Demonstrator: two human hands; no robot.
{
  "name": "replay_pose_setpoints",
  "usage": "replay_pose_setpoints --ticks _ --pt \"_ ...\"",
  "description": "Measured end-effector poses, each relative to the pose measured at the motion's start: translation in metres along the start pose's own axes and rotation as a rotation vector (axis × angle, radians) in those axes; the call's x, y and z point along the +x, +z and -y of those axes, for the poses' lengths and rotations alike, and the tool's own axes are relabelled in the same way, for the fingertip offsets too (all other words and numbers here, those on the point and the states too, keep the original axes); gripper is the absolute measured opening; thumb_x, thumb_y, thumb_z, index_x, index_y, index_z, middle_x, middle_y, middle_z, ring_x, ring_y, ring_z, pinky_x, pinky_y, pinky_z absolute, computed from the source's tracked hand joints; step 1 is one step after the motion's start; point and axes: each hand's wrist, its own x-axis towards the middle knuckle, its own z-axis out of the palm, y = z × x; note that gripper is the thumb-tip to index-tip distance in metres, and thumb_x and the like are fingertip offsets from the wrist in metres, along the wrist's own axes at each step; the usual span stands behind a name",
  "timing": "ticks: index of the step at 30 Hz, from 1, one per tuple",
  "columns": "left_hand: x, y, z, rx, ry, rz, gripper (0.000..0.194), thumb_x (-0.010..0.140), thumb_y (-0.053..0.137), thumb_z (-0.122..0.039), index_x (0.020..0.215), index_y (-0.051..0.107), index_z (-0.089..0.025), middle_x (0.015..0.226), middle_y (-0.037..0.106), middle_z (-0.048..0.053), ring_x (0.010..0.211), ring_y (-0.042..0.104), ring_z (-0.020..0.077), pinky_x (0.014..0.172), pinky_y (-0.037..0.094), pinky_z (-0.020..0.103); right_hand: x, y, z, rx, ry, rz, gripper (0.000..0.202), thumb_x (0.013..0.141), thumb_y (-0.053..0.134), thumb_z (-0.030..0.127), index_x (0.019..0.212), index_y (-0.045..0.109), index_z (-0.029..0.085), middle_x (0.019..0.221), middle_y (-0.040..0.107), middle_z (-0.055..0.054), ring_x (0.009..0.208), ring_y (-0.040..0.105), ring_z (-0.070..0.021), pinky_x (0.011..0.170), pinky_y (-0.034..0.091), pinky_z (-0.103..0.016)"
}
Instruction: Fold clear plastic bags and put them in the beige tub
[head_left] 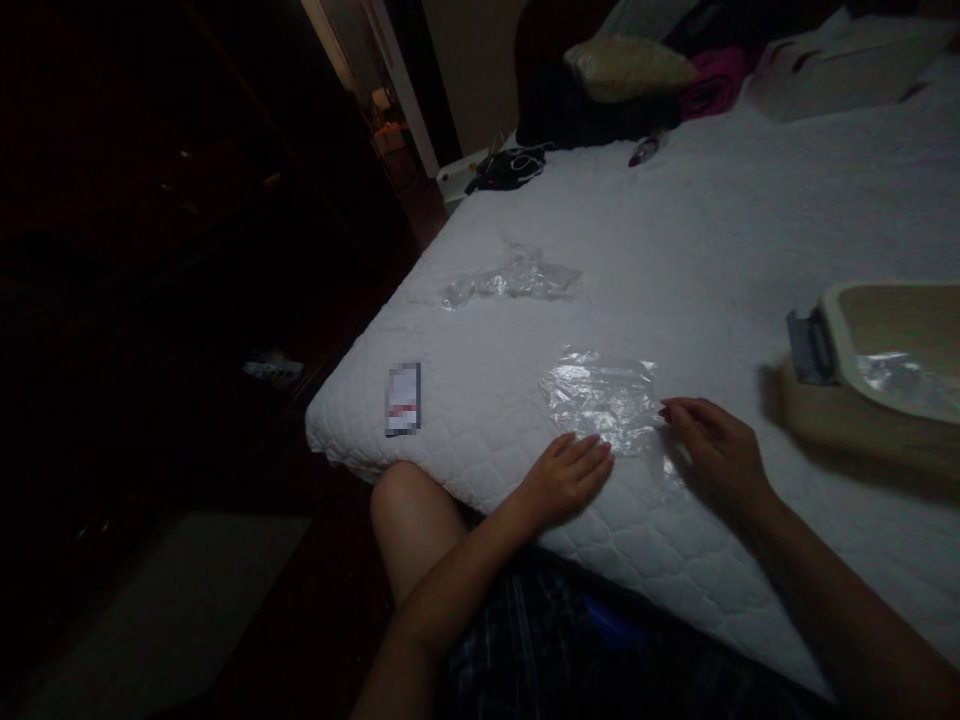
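A clear plastic bag [604, 395] lies spread on the white quilted bed [660, 245]. My left hand [574, 475] rests flat at the bag's lower edge, its fingers stretched out. At the bag's right edge my right hand [709, 440] has thumb and index finger pinched together on the plastic. A small clear piece shows just below that edge, near my right hand. Farther back on the bed lies another crumpled clear plastic bag [510, 280].
A beige bin [847, 430] with a grey clasp stands at the right, clear plastic inside. A phone [403, 399] lies near the left bed corner. A cushion [630, 68], pink cloth [712, 82] and dark cables [510, 168] are at the back.
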Motion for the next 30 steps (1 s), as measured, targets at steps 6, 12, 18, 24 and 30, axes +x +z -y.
replay_pose_setpoints --ticks 6,12,18,24,30 --pt "0.001 -0.002 0.002 -0.032 -0.032 -0.027 0.030 0.089 0.043 -0.016 0.117 0.053 -0.015 0.125 0.057 0.009 0.122 0.047 0.0186 0.101 0.042 0.038 -0.016 -0.028 -0.023 -0.169 -0.193 0.164 0.017 0.084 0.051 0.029 0.097 0.060 0.024 0.091 0.064 -0.006 0.080 0.063 -0.0224 0.069 0.052 -0.038" --pt "0.012 -0.008 -0.012 -0.087 -0.091 -0.026 0.035 0.087 0.041 -0.016 0.120 0.050 -0.012 0.127 0.055 0.013 0.124 0.045 0.0216 0.101 0.042 0.042 -0.020 -0.026 -0.039 -0.167 -0.281 0.190 0.024 0.082 0.050 0.022 0.102 0.061 0.024 0.099 0.063 -0.007 0.093 0.061 -0.0237 0.078 0.052 -0.042" --pt "0.026 0.003 -0.028 -0.116 -0.100 0.032 0.042 0.085 0.040 -0.022 0.124 0.047 -0.006 0.132 0.050 0.018 0.129 0.038 0.0272 0.103 0.039 0.047 -0.021 -0.022 -0.041 -0.167 -0.351 0.201 0.020 0.083 0.054 0.026 0.102 0.063 0.025 0.100 0.063 -0.008 0.093 0.060 -0.0229 0.080 0.051 -0.042" --pt "0.023 0.004 -0.026 -0.146 -0.121 0.070 0.043 0.084 0.042 -0.023 0.124 0.046 -0.007 0.131 0.050 0.018 0.130 0.038 0.0259 0.105 0.036 0.048 -0.022 -0.023 -0.035 -0.185 -0.405 0.268 0.021 0.084 0.053 0.023 0.101 0.066 0.025 0.101 0.064 -0.008 0.092 0.060 -0.0223 0.079 0.051 -0.042" --pt "0.024 0.004 -0.026 -0.171 -0.125 0.092 0.043 0.085 0.042 -0.023 0.125 0.047 -0.008 0.130 0.052 0.017 0.128 0.040 0.0256 0.105 0.035 0.049 -0.021 -0.023 -0.036 -0.177 -0.395 0.268 0.018 0.084 0.055 0.028 0.096 0.068 0.025 0.100 0.064 -0.008 0.090 0.060 -0.0223 0.078 0.050 -0.042"
